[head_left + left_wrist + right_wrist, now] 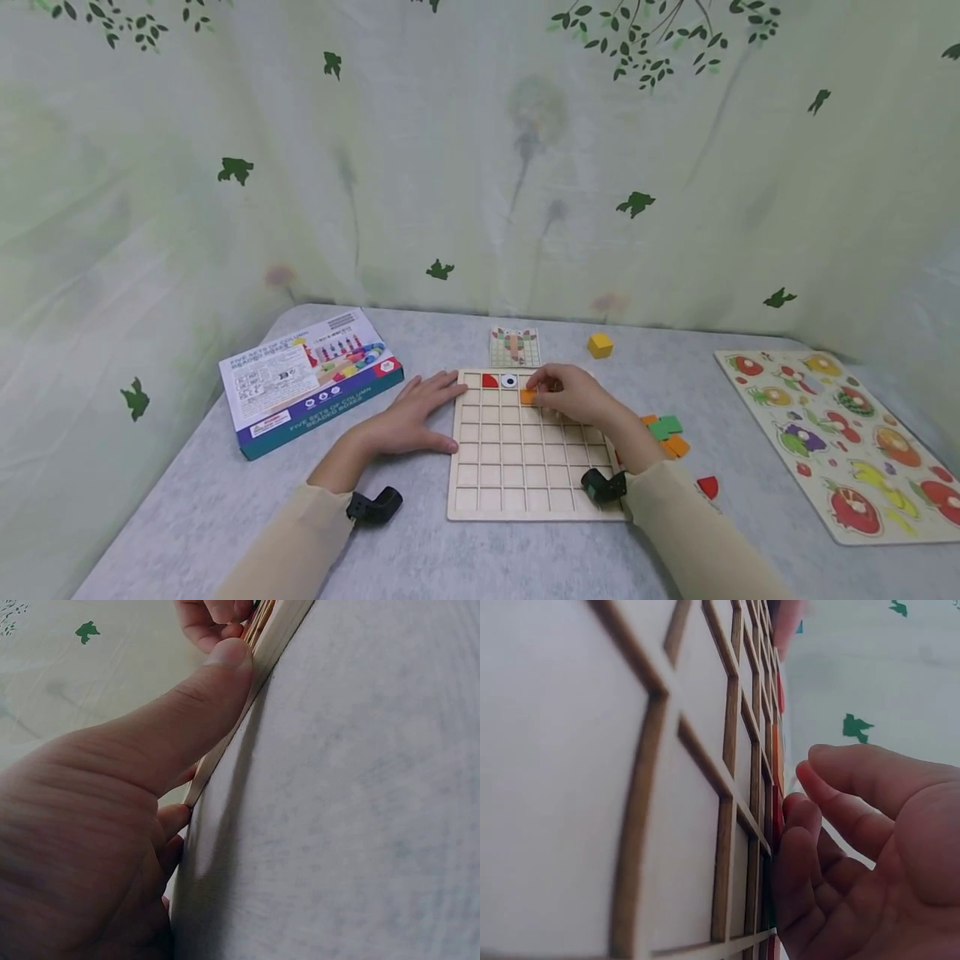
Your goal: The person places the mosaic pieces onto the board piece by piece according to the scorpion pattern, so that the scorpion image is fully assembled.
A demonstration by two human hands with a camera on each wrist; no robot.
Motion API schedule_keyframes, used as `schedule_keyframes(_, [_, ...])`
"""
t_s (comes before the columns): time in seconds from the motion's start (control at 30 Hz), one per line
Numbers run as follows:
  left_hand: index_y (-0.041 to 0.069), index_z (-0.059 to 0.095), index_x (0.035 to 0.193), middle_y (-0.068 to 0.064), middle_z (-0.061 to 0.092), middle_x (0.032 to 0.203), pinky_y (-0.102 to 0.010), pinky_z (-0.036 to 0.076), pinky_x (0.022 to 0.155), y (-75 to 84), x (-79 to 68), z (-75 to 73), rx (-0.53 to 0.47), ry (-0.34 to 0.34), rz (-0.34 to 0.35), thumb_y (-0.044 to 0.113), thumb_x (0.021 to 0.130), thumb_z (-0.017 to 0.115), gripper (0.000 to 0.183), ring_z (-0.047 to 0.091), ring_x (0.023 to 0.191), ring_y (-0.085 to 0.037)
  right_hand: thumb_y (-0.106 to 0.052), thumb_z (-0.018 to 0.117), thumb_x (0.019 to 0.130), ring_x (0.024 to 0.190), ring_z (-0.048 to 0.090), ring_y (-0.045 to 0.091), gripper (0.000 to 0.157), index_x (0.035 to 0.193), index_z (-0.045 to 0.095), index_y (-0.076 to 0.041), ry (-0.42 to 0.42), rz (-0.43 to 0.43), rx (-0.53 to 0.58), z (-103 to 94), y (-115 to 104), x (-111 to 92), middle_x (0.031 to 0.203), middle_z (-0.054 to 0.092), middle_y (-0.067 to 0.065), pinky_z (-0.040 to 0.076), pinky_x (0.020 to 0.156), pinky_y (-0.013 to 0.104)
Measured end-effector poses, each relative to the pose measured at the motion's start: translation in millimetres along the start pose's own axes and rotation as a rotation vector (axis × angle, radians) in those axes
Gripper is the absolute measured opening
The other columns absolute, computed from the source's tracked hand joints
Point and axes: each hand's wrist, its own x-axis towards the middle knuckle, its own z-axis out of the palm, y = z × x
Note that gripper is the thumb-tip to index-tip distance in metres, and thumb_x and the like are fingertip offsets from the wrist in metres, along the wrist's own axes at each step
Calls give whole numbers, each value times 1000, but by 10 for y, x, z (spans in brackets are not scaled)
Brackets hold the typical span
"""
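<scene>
A wooden grid board (491, 454) lies flat on the table, with a red quarter-round tile (490, 381) and an eye tile (508, 381) in its top row. My right hand (573, 396) bends its fingers over an orange tile (528, 397) near the upper middle. In the right wrist view, that hand's thumb and index tip stand just off the orange tile (778, 754), nothing visible between them. Its palm hides part of the upper rows. Spread out, my left hand (412, 417) lies along the board's left side, thumb (225, 675) at the edge.
A pattern card (514, 347) lies behind the board, a yellow cube (600, 345) to its right. Loose green tiles (666, 427) and orange tiles (677, 447) lie beside the right forearm, near a red piece (707, 487). A box (311, 375) sits left, a fruit board (847, 442) right.
</scene>
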Motion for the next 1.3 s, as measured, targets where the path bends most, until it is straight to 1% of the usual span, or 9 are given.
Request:
schedule_keyframes(0.17, [18, 35, 157, -9, 18, 168, -57, -1, 127, 8, 9, -2, -3, -3, -5, 51, 81, 78, 93, 10, 157, -34, -19, 66, 96, 74, 55, 19, 11, 106, 68, -15, -27, -14, 41, -33, -2, -44, 90, 60, 5, 50, 64, 28])
schedule_keyframes(0.33, [18, 35, 156, -9, 19, 168, -58, 0, 126, -2, 3, 11, -3, -2, -8, 51, 81, 78, 93, 10, 157, -34, -19, 64, 97, 74, 57, 20, 14, 109, 68, -13, -24, -22, 87, -56, -6, -97, 93, 61, 7, 51, 64, 28])
schedule_keyframes(0.53, [17, 35, 156, -10, 19, 168, -59, 0, 126, -2, -5, 7, -11, 0, -4, 50, 81, 78, 93, 10, 157, -35, -23, 63, 98, 81, 60, 23, 18, 113, 68, -14, 39, 11, 138, -135, 8, -214, 104, 67, 9, 54, 68, 30])
schedule_keyframes(0.63, [17, 35, 156, -10, 19, 168, -59, 0, 126, 4, -5, 1, -13, 0, 2, 50, 81, 78, 93, 10, 157, -35, -21, 61, 100, 80, 59, 26, 21, 117, 67, -11, 69, 5, 150, -215, 26, -292, 106, 67, 13, 54, 70, 33])
schedule_keyframes(0.73, [16, 35, 156, -11, 20, 168, -59, 0, 126, 7, -3, -5, -12, 0, 6, 50, 81, 78, 93, 11, 157, -35, -19, 61, 100, 80, 59, 28, 23, 119, 65, -6, 81, -2, 157, -297, 53, -353, 107, 66, 17, 55, 71, 34])
schedule_keyframes(0.87, [16, 36, 156, -11, 19, 168, -58, 0, 126, 8, -2, -13, -11, -1, 5, 49, 82, 79, 92, 10, 157, -34, -21, 61, 100, 85, 60, 29, 25, 120, 65, -6, 109, 18, 144, -386, 93, -419, 111, 66, 16, 57, 75, 34])
schedule_keyframes(1.03, [16, 35, 156, -10, 19, 168, -58, -1, 126, 3, -1, -14, -13, -3, 3, 49, 82, 79, 92, 10, 157, -34, -22, 61, 99, 93, 62, 26, 27, 122, 64, -8, 142, 41, 76, -463, 160, -492, 117, 66, 14, 57, 79, 33])
schedule_keyframes(1.17, [16, 35, 156, -11, 19, 168, -58, -1, 126, -3, 1, -9, -17, -4, 6, 49, 82, 78, 92, 10, 157, -34, -21, 62, 98, 96, 61, 25, 26, 122, 64, -10, 166, 69, 24, -521, 230, -516, 118, 64, 11, 56, 79, 31])
schedule_keyframes(1.3, [16, 35, 156, -11, 19, 168, -58, -1, 126, -3, -2, -8, -15, -4, 8, 49, 82, 78, 92, 10, 157, -34, -23, 64, 97, 99, 58, 25, 27, 122, 64, -13, 177, 112, -9, -570, 314, -523, 115, 64, 9, 55, 77, 28])
